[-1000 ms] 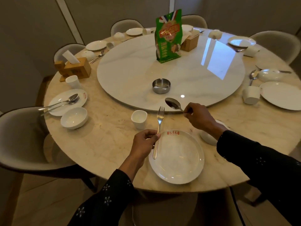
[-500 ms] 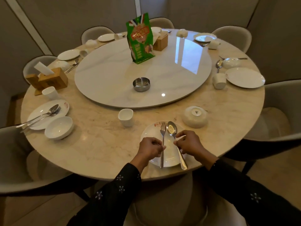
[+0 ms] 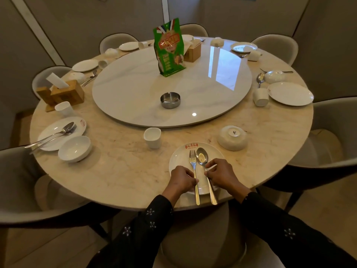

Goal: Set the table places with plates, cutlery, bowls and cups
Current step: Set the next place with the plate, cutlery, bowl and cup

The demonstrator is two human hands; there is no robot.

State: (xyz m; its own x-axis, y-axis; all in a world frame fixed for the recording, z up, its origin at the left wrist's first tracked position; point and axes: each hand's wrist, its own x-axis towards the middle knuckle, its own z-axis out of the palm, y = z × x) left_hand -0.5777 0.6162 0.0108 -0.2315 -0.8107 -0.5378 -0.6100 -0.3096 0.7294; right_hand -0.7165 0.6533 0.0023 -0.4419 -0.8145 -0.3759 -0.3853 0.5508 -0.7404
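White plate point(image 3: 179, 159) with red lettering, silver fork point(image 3: 193, 161), green packet point(image 3: 170, 49), black flower-dotted sleeves point(image 3: 150, 219).

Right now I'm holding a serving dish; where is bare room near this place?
Bare marble lies between the white square cup and the upright white bowl, and right of the upturned white bowl. The near white plate is crowded with fork, spoon and hands.

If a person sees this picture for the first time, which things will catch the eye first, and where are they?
Probably the two hands at the near edge of the table: the left hand pinches a fork and the right hand a spoon, side by side on a white plate. Next, the tall green bag standing on the big round turntable in the middle, with a small metal ashtray nearer the person.
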